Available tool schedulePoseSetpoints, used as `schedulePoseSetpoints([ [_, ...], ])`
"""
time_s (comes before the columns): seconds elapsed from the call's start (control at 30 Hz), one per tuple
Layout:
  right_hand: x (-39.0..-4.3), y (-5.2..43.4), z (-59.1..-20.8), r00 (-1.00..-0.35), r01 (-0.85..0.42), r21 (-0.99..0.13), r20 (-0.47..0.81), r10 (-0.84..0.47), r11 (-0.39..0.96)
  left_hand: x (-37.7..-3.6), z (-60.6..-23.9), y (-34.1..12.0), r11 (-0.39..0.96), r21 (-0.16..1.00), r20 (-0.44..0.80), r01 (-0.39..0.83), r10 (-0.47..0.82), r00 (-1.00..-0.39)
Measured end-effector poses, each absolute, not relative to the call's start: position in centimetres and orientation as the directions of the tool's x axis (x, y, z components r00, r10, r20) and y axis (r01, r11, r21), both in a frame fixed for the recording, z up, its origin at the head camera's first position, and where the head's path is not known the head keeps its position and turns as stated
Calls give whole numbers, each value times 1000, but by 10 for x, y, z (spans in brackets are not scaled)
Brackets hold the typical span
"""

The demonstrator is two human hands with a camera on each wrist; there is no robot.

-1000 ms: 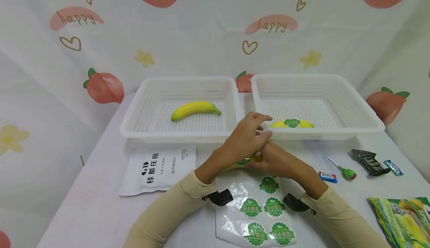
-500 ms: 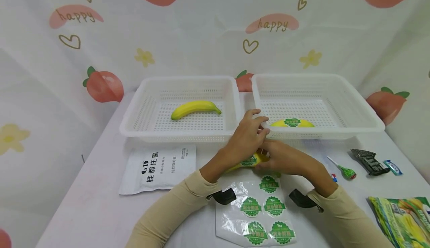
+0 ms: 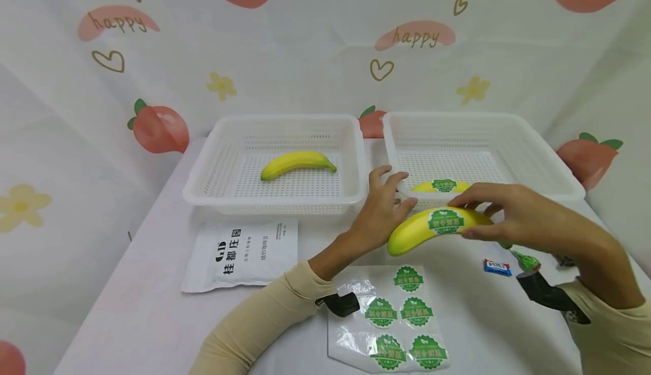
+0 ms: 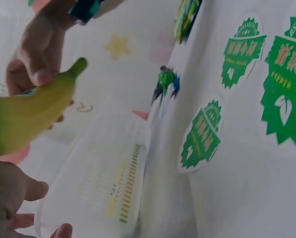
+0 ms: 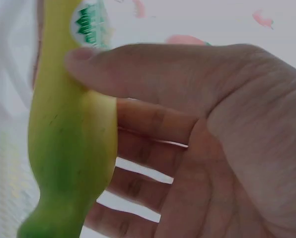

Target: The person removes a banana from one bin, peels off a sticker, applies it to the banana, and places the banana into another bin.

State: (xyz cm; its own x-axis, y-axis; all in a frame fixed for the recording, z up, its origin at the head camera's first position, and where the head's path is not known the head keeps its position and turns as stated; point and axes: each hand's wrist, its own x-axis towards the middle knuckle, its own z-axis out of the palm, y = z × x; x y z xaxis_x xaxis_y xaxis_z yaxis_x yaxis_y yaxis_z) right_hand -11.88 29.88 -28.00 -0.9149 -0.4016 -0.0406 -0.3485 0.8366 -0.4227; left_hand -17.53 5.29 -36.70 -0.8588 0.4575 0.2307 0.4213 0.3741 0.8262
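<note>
The right hand (image 3: pixel 513 211) has its grip clamped on the stickered banana (image 3: pixel 432 229), thumb and fingers pinching its stem end above the counter (image 3: pixel 152 307), just before the right basket's (image 3: pixel 554 188) near rim. The left hand (image 3: pixel 383 208) rests relaxed, fingers apart, at the banana's other tip — holding nothing. Behind it sits the left basket (image 3: pixel 203 183); the sticker sheet (image 3: pixel 391 318) with 5 stickers lies below, nearer the counter's front.

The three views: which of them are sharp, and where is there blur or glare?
Head view: evenly lit and sharp, with glare on the sticker sheet. Left wrist view: soft, the banana near the lens is blurred. Right wrist view: dim, the right hand and banana fill the frame, slightly out of focus.
</note>
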Motion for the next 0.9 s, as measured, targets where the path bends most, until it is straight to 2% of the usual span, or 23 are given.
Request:
schedulePoseSetpoints([
  [0.1, -123, 313, -268, -929, -355, -364, 38, -367, 861, -174, -369, 56, 366, 848, 201, 384, 449, -871],
  [0.2, -131, 323, -256, -946, -319, -340, 58, -319, 885, -174, -369, 57, 328, 876, 197, 354, 426, -883],
  [0.4, -164, 336, -238, -971, -180, -407, -71, -227, 895, -176, -372, 59, 267, 911, 186, 314, 412, -892],
  [0.63, -213, 345, -232, -958, -182, -376, -140, -249, 909, -179, -373, 58, 248, 929, 151, 274, 420, -895],
  [0.9, -254, 351, -247, -939, -136, -408, -237, -248, 903, -179, -374, 58, 253, 933, 136, 257, 413, -900],
])
